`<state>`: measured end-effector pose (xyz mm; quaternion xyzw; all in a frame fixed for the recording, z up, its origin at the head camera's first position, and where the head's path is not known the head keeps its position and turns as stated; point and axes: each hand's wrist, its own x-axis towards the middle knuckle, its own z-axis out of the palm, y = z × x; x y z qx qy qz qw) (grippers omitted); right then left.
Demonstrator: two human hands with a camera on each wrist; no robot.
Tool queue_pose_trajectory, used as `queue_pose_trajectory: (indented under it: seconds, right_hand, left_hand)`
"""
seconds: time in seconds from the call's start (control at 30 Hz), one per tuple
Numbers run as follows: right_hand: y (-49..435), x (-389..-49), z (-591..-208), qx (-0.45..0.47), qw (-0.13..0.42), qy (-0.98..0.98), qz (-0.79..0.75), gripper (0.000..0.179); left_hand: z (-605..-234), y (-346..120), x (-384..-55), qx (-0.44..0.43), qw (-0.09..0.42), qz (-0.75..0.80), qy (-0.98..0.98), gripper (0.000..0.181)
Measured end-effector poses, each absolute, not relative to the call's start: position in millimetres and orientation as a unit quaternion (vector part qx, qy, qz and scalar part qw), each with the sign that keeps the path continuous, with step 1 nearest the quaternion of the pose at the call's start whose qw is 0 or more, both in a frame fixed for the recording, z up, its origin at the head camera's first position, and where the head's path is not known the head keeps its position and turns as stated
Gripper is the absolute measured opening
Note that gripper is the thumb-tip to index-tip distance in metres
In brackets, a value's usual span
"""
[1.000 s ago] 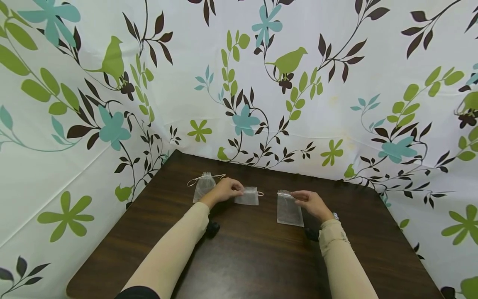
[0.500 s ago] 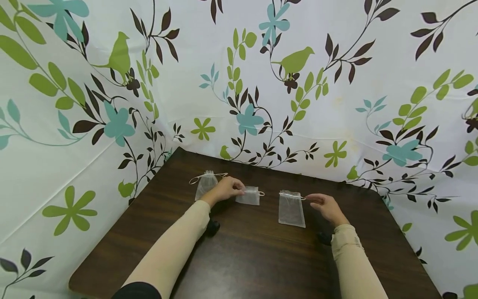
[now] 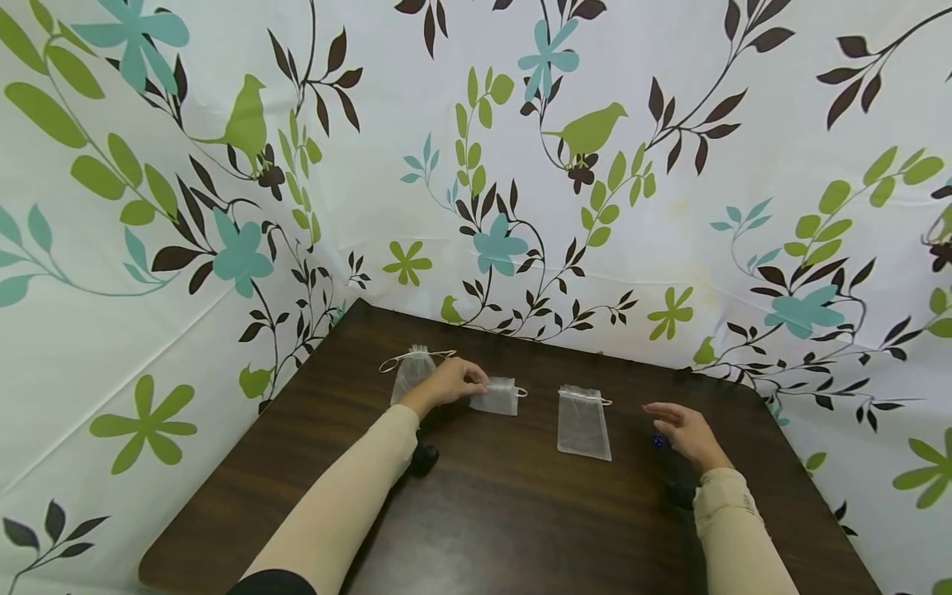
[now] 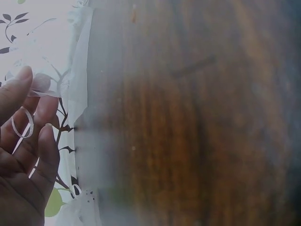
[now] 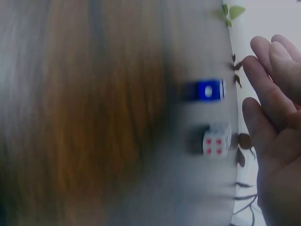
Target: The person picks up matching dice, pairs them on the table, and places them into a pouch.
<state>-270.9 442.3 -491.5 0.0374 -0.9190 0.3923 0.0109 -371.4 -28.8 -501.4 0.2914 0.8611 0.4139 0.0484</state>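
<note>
My left hand (image 3: 449,384) pinches the left end of a small sheer organza bag (image 3: 498,400) lying on the table; the left wrist view shows its mesh (image 4: 80,70) at the thumb. A thin pale loop (image 4: 22,123) crosses the fingers there. Partly behind the left wrist lies a gathered organza bag (image 3: 411,376). A larger flat organza bag (image 3: 583,428) lies mid-table, its cord sticking out on the right. My right hand (image 3: 687,434) hovers to its right, fingers loosely extended and holding nothing. Close by are a blue die (image 5: 210,90) and a white die (image 5: 215,143) with red pips.
The dark wood table (image 3: 521,512) ends at a white curtain (image 3: 387,165) printed with birds, leaves and flowers. The curtain also hangs along the left and right sides. A black wrist-worn piece (image 3: 424,459) shows beneath the left wrist.
My right hand has left the larger bag's cord and moved right, over to the dice. The blue die now shows in the head view. My left hand stays at the small bag.
</note>
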Motion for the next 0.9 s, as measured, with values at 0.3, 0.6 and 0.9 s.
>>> queue_pose_trajectory:
  seconds: [0.3, 0.6, 0.9]
  right_hand:
    - [466, -258, -499, 0.031, 0.04, -0.927, 0.371, 0.033]
    - [481, -254, -508, 0.02, 0.0, -0.938, 0.346, 0.041]
    - [486, -256, -514, 0.06, -0.021, -0.938, 0.34, 0.044]
  left_hand:
    - [-502, -31, -371, 0.293, 0.044, 0.419, 0.858, 0.009]
    - [-506, -30, -372, 0.296, 0.044, 0.407, 0.863, 0.01]
    - [-506, -32, -373, 0.287, 0.05, 0.408, 0.865, 0.009]
